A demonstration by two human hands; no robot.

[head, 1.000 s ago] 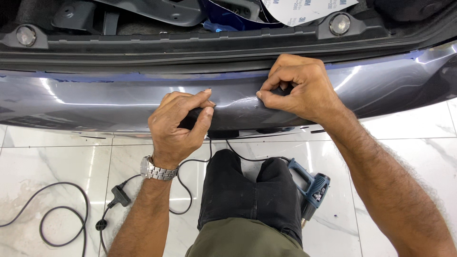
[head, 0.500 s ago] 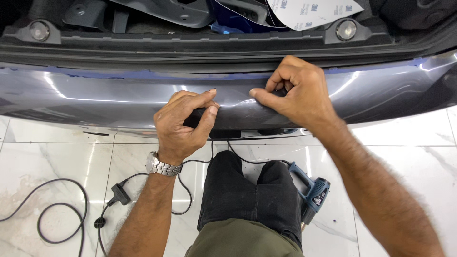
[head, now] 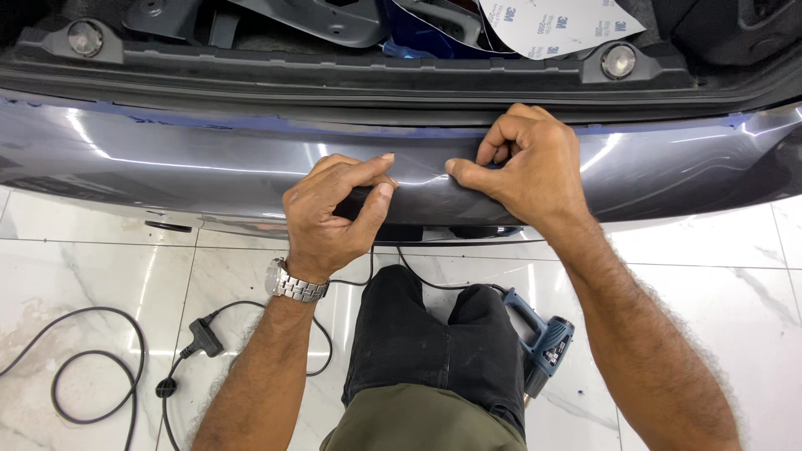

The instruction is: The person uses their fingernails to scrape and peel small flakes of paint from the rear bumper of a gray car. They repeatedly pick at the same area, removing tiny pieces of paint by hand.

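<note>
hands (head: 426, 196) pinching film on grey bumper (head: 209, 167); heat gun (head: 543, 342), cable (head: 92, 376) on tiles below

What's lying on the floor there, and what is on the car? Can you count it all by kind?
Heat gun: 1
Black cords on the tiles: 2
Plug: 1
Bumper: 1
Round lamps above it: 2
White sheet: 1
Hands, left hand and right hand, both on the bumper: 2
Wristwatch: 1
Total: 11
</note>
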